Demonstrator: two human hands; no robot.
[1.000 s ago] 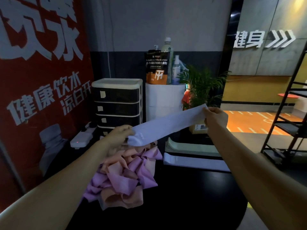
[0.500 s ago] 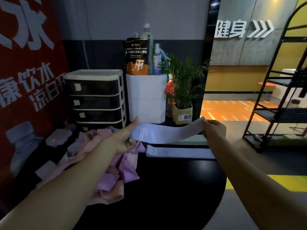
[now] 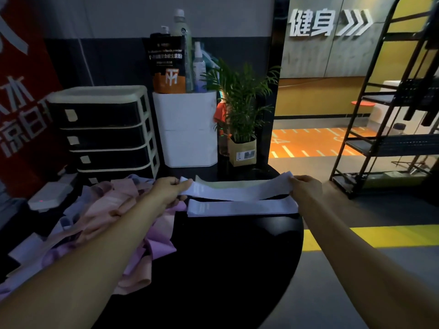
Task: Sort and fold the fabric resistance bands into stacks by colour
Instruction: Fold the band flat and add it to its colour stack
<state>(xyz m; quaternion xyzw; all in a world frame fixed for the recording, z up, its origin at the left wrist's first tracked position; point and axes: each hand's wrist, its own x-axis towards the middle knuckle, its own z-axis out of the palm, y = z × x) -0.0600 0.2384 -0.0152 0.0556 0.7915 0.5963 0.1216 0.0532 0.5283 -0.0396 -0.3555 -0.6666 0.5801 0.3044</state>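
Stretched left-to-right across mid-frame: pale lilac band [image 3: 237,189], pinched by left hand [image 3: 166,189] and right hand [image 3: 306,188], hovering parallel, just above folded lilac stack [image 3: 242,207] on surface [image 3: 225,257].

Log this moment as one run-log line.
Left hand, right hand: pinch lavender band ends | above lavender stack

Pale lavender band [image 3: 240,189] showing above a matching lavender stack [image 3: 242,207] and a pale green stack [image 3: 235,182]; pink, peach and purple pile [image 3: 123,210] lying on the black tabletop [image 3: 225,257].
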